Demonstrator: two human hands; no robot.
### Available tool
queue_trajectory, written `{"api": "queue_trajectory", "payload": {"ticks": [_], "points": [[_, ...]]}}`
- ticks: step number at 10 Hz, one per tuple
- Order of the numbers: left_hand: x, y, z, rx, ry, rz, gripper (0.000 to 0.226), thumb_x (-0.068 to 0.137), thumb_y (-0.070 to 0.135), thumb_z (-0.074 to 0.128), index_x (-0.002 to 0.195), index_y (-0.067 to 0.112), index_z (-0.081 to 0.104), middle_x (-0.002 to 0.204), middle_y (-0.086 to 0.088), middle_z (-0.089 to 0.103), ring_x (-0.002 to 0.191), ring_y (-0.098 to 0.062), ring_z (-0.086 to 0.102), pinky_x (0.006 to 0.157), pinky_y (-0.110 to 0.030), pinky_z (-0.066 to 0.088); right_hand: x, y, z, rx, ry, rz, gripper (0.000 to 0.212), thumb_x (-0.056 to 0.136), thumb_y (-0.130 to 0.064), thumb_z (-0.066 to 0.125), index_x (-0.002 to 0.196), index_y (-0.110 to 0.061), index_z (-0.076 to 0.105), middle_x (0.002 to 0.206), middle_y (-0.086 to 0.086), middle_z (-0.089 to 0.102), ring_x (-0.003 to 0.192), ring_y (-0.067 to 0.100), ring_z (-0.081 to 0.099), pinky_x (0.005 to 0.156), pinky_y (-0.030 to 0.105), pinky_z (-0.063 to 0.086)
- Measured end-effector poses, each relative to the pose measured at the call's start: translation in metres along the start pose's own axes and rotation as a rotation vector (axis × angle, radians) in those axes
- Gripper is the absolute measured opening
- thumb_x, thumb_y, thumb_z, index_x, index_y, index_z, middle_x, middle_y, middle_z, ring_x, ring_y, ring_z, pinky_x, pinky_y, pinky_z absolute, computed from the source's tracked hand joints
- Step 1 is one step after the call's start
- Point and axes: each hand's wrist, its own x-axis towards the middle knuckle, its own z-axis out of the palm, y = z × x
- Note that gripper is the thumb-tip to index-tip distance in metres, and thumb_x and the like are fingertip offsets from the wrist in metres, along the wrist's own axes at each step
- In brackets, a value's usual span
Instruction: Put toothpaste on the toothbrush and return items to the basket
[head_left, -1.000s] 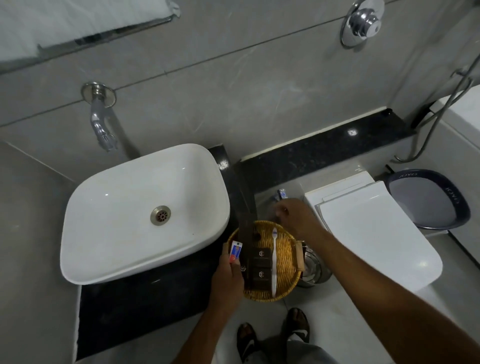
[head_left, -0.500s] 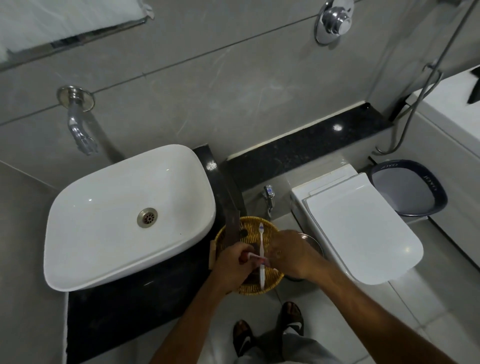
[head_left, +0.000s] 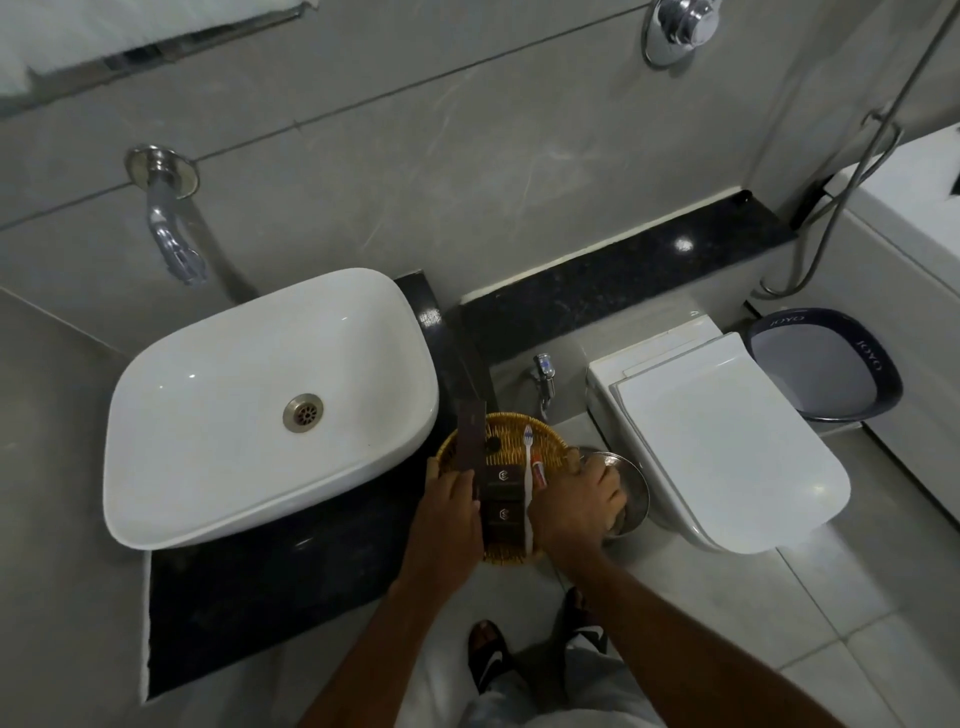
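The round wicker basket (head_left: 519, 422) sits at the right end of the black counter. In it the white toothbrush (head_left: 529, 483) lies lengthwise with its head pointing away from me. The small red and white toothpaste tube (head_left: 541, 471) lies just right of the brush. Two dark boxes (head_left: 503, 493) and a long dark box (head_left: 470, 441) fill the basket's left half. My left hand (head_left: 449, 519) grips the basket's left rim, thumb over the long box. My right hand (head_left: 576, 506) is curled over the right rim.
A white basin (head_left: 249, 415) stands left of the basket under a wall tap (head_left: 174, 244). A steel bin (head_left: 631, 493) is under my right hand. Further right are a toilet (head_left: 727, 447) with its lid down and a dark blue tub (head_left: 831, 364).
The toothpaste tube has left my left hand and lies in the basket beside the toothbrush. Both hands have moved apart from the middle of the basket to its two sides.
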Motion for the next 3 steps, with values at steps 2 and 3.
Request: {"api": "queue_trajectory", "payload": {"ticks": [2,3], "points": [[-0.001,0.003,0.001,0.047,0.024,0.028,0.043,0.099,0.022,0.039,0.139,0.006,0.043,0.148,-0.015,0.045,0.148,-0.036,0.016,0.116,-0.042,0.028,0.005,0.0,0.009,-0.152,-0.041,-0.027,0.055,0.063,-0.046,0.08,0.107,-0.017,0.066,0.122,0.012,0.051,0.114,0.035,0.042,0.102,0.054,0.032],[0.001,0.003,-0.007,0.054,0.08,0.104,0.045,0.099,0.026,0.037,0.139,0.006,0.043,0.142,-0.016,0.051,0.14,-0.036,0.036,0.111,-0.036,0.03,0.007,-0.002,0.0,0.037,0.125,-0.094,0.044,0.068,-0.033,0.082,0.102,-0.011,0.067,0.119,0.014,0.056,0.11,0.034,0.048,0.097,0.053,0.042]]}}
